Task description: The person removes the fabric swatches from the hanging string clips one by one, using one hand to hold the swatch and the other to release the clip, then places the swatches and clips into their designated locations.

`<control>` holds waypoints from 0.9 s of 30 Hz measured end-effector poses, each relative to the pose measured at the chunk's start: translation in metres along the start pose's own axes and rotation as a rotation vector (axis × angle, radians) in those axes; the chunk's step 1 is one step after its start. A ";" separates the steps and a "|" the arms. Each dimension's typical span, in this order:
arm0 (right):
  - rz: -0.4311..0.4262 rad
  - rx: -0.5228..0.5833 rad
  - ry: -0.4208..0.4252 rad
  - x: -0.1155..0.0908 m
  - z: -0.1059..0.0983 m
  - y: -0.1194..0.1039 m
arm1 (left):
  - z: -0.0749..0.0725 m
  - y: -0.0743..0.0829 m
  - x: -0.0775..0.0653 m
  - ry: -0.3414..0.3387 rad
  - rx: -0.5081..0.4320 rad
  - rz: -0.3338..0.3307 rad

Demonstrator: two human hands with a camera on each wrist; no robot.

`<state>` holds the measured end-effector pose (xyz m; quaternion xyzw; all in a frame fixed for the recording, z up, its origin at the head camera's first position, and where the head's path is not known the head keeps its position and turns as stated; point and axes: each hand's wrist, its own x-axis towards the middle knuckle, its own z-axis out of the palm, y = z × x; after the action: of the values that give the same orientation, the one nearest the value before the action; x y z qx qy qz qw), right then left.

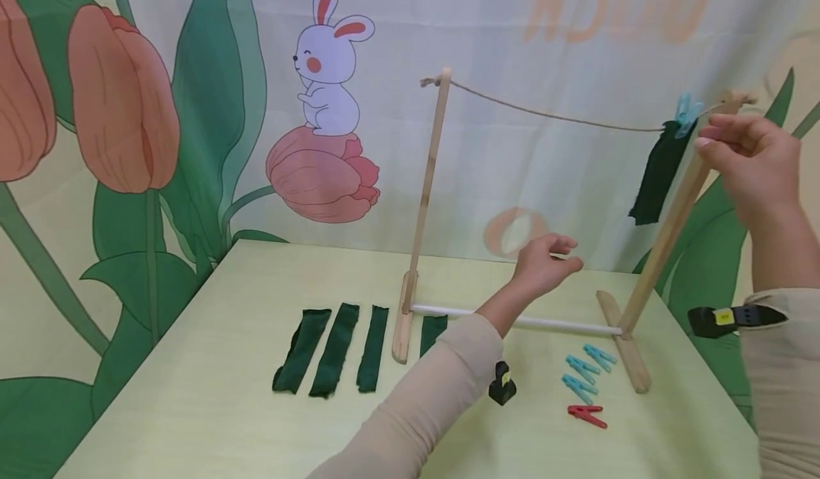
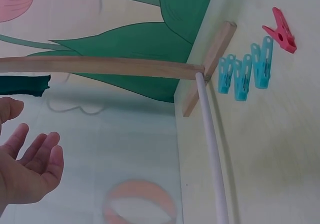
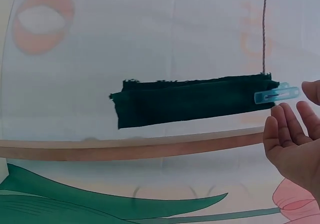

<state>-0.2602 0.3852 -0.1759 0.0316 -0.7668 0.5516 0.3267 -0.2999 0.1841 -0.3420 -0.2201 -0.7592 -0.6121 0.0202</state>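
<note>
A dark green cloth strip (image 1: 656, 173) hangs from the right end of a string (image 1: 551, 114), held there by a light blue clothespin (image 1: 686, 114). Just right of that clothespin is my right hand (image 1: 756, 159); in the right wrist view its thumb and fingers stand apart, with a small gap to the clothespin (image 3: 276, 94). My left hand (image 1: 544, 262) hovers lower, between the two posts of the wooden frame. Its fingers are loosely bent and hold nothing, as the left wrist view of the hand (image 2: 32, 166) also shows.
On the table (image 1: 211, 365) lie several green strips (image 1: 336, 351), one partly behind my left sleeve. Three blue clothespins (image 1: 581, 369) and a red clothespin (image 1: 587, 415) lie near the frame's right foot (image 1: 624, 344). A white rod (image 1: 564, 324) joins the posts low down.
</note>
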 end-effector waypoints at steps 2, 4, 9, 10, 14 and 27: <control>0.003 -0.008 0.014 0.005 0.001 -0.005 | 0.004 0.001 0.004 -0.008 -0.006 0.012; 0.014 -0.024 0.024 0.009 0.003 -0.010 | 0.009 0.002 0.008 -0.014 -0.002 0.022; 0.023 -0.137 0.029 0.021 0.008 -0.016 | 0.018 0.007 0.017 -0.052 0.012 0.020; 0.021 -0.169 0.031 0.023 0.010 -0.015 | 0.020 0.008 0.018 -0.062 0.013 0.015; 0.038 -0.212 0.020 0.029 0.014 -0.011 | 0.028 0.011 0.024 -0.105 -0.009 -0.018; 0.083 -0.322 -0.040 0.039 0.013 -0.013 | 0.031 0.036 0.047 -0.116 -0.086 -0.046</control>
<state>-0.2915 0.3812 -0.1468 -0.0418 -0.8523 0.4341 0.2889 -0.3225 0.2332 -0.3027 -0.2386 -0.7369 -0.6308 -0.0473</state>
